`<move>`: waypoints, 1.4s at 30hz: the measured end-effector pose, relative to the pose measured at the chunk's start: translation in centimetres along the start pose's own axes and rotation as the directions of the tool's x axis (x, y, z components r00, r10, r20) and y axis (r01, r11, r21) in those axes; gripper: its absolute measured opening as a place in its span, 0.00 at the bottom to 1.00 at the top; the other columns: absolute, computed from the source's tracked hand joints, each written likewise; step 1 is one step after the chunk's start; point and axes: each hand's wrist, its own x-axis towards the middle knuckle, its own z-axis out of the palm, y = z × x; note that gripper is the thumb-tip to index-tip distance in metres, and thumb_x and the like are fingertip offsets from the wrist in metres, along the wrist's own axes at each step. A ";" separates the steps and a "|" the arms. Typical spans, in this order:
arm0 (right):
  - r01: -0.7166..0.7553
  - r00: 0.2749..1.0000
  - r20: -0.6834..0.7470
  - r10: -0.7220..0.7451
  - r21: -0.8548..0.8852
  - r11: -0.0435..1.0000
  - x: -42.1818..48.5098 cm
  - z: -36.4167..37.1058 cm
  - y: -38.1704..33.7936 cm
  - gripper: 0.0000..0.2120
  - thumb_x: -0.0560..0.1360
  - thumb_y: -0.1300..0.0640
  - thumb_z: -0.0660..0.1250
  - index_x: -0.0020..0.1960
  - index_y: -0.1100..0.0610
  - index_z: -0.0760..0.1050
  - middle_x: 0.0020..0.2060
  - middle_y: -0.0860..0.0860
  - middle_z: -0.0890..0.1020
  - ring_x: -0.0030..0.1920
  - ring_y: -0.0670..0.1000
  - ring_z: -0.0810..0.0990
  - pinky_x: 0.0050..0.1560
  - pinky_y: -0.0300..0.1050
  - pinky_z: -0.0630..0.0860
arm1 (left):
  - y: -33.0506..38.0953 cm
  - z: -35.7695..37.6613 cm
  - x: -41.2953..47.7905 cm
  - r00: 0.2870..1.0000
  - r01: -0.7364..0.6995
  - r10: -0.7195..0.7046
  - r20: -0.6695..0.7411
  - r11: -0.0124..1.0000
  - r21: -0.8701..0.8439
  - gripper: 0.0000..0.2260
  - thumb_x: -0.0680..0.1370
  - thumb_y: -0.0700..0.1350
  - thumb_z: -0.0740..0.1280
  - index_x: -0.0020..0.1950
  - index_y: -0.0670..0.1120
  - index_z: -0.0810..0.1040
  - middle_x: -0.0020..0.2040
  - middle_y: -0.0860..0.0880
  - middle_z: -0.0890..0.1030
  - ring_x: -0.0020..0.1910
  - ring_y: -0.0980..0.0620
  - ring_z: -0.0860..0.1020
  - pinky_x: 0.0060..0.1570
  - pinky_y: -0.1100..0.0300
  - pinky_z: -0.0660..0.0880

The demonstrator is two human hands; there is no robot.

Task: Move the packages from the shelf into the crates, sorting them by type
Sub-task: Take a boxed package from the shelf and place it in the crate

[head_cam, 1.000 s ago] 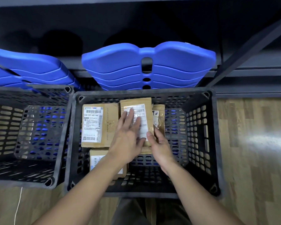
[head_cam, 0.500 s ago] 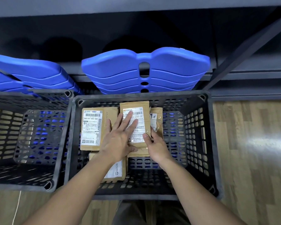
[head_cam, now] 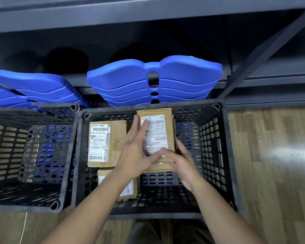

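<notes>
Two bare forearms reach down into a black crate standing on a wood-plank floor. Nearest the viewer, a small labelled package lies on the crate's bottom, partly hidden under the left forearm. Just beyond it, the left hand lies with fingers straight and together along the left edge of the top package, a brown carton with a white shipping label. Its thumb stretches across the near edge. The right hand grips the carton's near right corner, thumb on the label and fingers curled along the right side (the two thumbs nearly meet). The top package sits on another carton toward the crate's far wall. A larger labelled package lies flat just beside it, to the left. A second black crate stands just beside the first. Beyond, stacked blue plastic panels lean under a dark metal shelf.
</notes>
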 end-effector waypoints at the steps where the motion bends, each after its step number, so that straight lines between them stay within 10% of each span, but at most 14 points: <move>1: 0.027 1.000 -0.004 -0.027 0.028 0.999 -0.4 -0.7 -0.1 0.42 0.68 0.48 0.83 0.77 0.39 0.69 0.64 0.44 0.85 0.67 0.50 0.82 0.76 0.60 0.70 | 0.3 0.5 -0.1 0.999 0.054 -0.054 0.002 0.992 -0.114 0.47 0.75 0.58 0.77 0.85 0.57 0.50 0.85 0.55 0.46 0.84 0.57 0.49 0.77 0.70 0.48; 8: 0.174 0.959 -0.243 -0.149 0.087 0.981 -2.9 -4.9 -0.4 0.25 0.79 0.53 0.73 0.75 0.47 0.74 0.63 0.45 0.85 0.66 0.47 0.82 0.75 0.55 0.71 | 3.5 5.6 0.3 0.950 0.269 -0.145 0.278 0.834 -0.482 0.36 0.83 0.46 0.71 0.83 0.60 0.53 0.62 0.85 0.68 0.63 0.84 0.66 0.57 0.82 0.66; 12: 0.227 0.906 -0.370 -0.208 0.008 0.974 -3.5 -5.1 -0.4 0.22 0.81 0.56 0.72 0.73 0.48 0.74 0.57 0.42 0.87 0.58 0.41 0.84 0.67 0.43 0.77 | 4.6 8.3 0.6 0.932 0.345 -0.193 0.308 0.731 -0.588 0.35 0.83 0.48 0.71 0.83 0.65 0.56 0.73 0.70 0.73 0.70 0.63 0.75 0.64 0.55 0.80; 16: 0.141 0.858 -0.513 -0.015 0.207 0.968 -3.1 -4.4 0.7 0.49 0.70 0.49 0.82 0.83 0.51 0.59 0.69 0.44 0.76 0.67 0.44 0.76 0.73 0.47 0.70 | 4.8 10.2 0.8 0.944 0.324 -0.209 0.255 0.725 -0.607 0.38 0.76 0.62 0.71 0.83 0.65 0.57 0.80 0.60 0.67 0.79 0.55 0.68 0.77 0.42 0.68; 22: 0.045 0.912 -0.354 0.209 0.591 0.806 -2.1 -4.9 0.7 0.21 0.72 0.46 0.77 0.63 0.52 0.82 0.57 0.51 0.88 0.61 0.50 0.84 0.70 0.49 0.75 | 5.0 11.8 0.4 0.932 0.356 -0.249 0.262 0.758 -0.546 0.28 0.82 0.58 0.69 0.77 0.73 0.60 0.81 0.59 0.67 0.79 0.59 0.66 0.79 0.48 0.65; 34: -0.096 0.934 -0.211 0.289 0.631 0.770 2.8 -6.6 3.5 0.22 0.74 0.48 0.75 0.67 0.52 0.80 0.60 0.52 0.87 0.64 0.55 0.83 0.75 0.55 0.72 | 2.4 13.7 2.6 0.964 0.252 -0.234 0.124 0.953 -0.166 0.33 0.82 0.45 0.70 0.84 0.53 0.60 0.71 0.47 0.75 0.69 0.47 0.74 0.70 0.56 0.71; 42: -0.147 0.925 -0.164 0.342 0.677 0.722 5.5 -7.2 4.3 0.14 0.80 0.53 0.72 0.63 0.56 0.79 0.60 0.58 0.86 0.58 0.57 0.85 0.68 0.53 0.78 | 1.4 14.3 5.0 0.949 -0.041 -0.095 0.299 0.907 0.419 0.33 0.87 0.55 0.57 0.86 0.47 0.44 0.84 0.49 0.32 0.84 0.42 0.37 0.82 0.39 0.46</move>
